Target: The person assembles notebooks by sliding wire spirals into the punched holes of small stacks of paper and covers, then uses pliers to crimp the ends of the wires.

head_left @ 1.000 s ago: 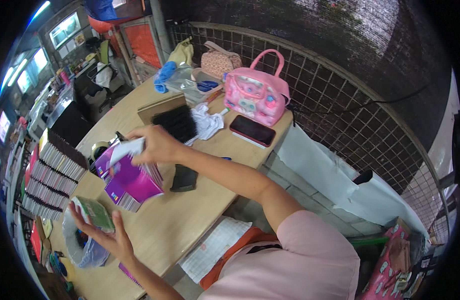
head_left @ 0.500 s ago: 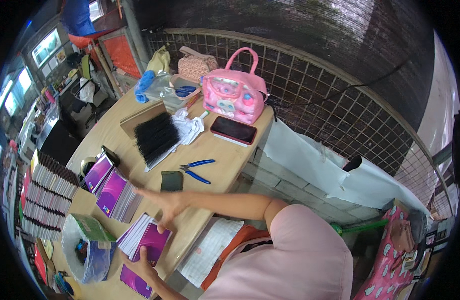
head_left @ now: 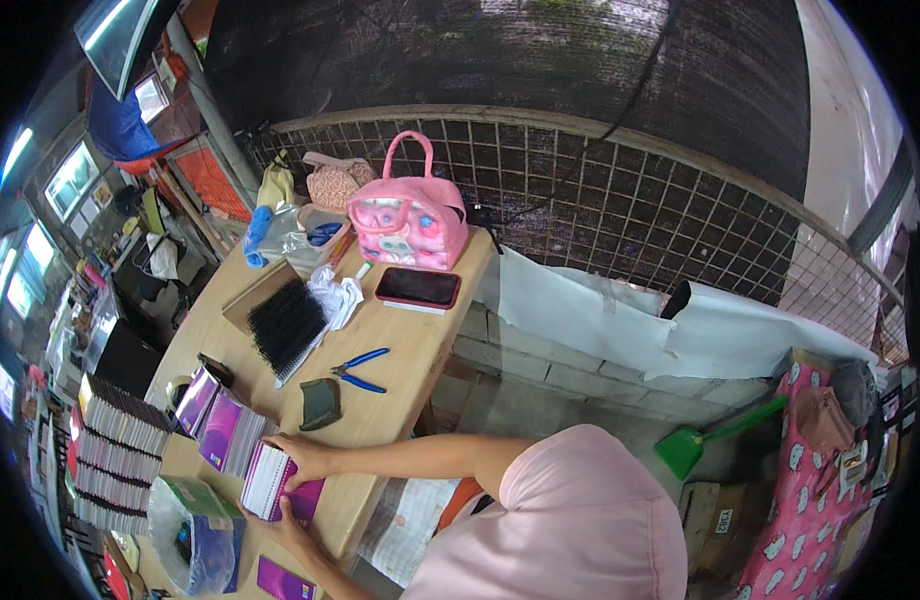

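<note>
A small stack of purple-covered spiral notebooks (head_left: 267, 480) stands between my hands at the near side of the table. My right hand (head_left: 305, 462) is closed round the far end of the stack. My left hand (head_left: 283, 527) grips the near end, with its thumb on the purple cover. A row of purple notebooks (head_left: 230, 435) leans just beyond my right hand. One purple notebook (head_left: 285, 580) lies flat nearer the lower edge, apart from the left hand.
Blue-handled pliers (head_left: 361, 370), a dark green piece (head_left: 320, 404), black spiral combs (head_left: 285, 325), a phone (head_left: 418, 287) and a pink bag (head_left: 410, 215) are on the wooden table. Tall notebook piles (head_left: 125, 455) and a plastic-lined bin (head_left: 180, 530) stand left.
My right hand has come down from beside the notebook row and closed on the stack my left hand holds. The view has shifted, so the table appears further left and lower.
</note>
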A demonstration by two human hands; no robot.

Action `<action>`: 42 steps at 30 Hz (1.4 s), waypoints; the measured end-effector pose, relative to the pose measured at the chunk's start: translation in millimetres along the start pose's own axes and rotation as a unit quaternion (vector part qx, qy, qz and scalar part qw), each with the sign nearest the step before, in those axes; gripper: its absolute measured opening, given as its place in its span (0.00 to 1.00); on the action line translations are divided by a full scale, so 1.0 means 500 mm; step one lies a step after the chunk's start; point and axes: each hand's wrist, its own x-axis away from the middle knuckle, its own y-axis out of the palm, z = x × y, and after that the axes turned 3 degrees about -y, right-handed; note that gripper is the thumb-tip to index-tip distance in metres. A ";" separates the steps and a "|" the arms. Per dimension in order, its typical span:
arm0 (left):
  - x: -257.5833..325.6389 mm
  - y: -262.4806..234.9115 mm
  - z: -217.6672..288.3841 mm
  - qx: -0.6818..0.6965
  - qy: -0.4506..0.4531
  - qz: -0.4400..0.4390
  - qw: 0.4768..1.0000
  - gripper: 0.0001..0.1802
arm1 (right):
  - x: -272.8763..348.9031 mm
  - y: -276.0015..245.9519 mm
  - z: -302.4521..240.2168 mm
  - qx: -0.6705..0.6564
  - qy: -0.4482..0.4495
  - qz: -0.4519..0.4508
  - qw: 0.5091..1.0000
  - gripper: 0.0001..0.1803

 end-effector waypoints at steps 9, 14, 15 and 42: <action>-0.019 -0.010 -0.027 0.044 0.032 -0.028 0.998 0.47 | -0.022 -0.019 -0.002 0.033 -0.017 0.005 0.999 0.62; -0.010 -0.024 -0.018 -0.161 0.096 0.007 0.982 0.43 | -0.024 -0.044 0.005 0.001 -0.057 -0.072 0.996 0.65; -0.008 -0.030 -0.017 -0.071 0.040 0.001 0.997 0.42 | -0.029 -0.031 0.000 -0.005 -0.025 -0.070 0.997 0.67; -0.060 0.036 -0.021 0.101 -0.001 0.049 0.994 0.38 | -0.036 -0.059 0.008 0.136 0.056 -0.040 0.988 0.63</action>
